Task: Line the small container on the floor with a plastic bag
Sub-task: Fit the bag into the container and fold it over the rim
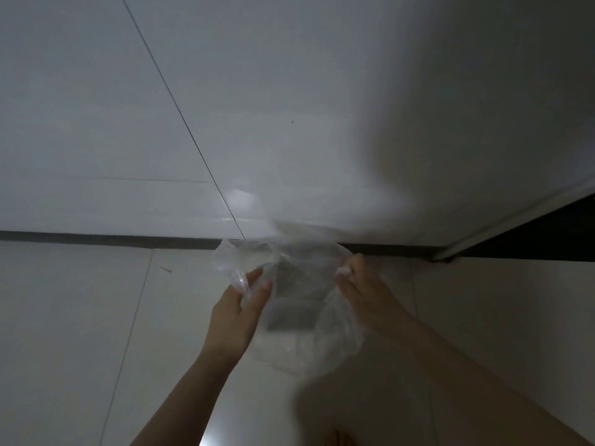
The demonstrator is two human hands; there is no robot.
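Left hand (240,304): closed in a pinch on the left edge of the clear plastic bag (309,342), thumb on one side and fingers on the other.
Right hand (363,291): closed on the right edge of the bag, a small bunch of film gathered at the fingertips.
Reason for the grip: held at two opposite edges and pulled apart, probably to spread the mouth wide enough for the rim of the container.
Bag: thin, transparent, wrinkled; hangs slack between the hands above the floor (80,333); upper part blurred.
Small container (291,304): seen only as a dark grey boxy shape through the film, directly under or behind the bag, close to the foot of the wall (289,91); exact form not clear.
Bag and container: cannot tell if the film already touches the rim or hangs just above it.
Step in hand: by judgement, opening and aiming the bag over the container; lining not yet done.
Surroundings: pale tiled floor, dark skirting strip along the wall, dark opening at the right.
Risk: thin film may cling together or slip from one pinch.
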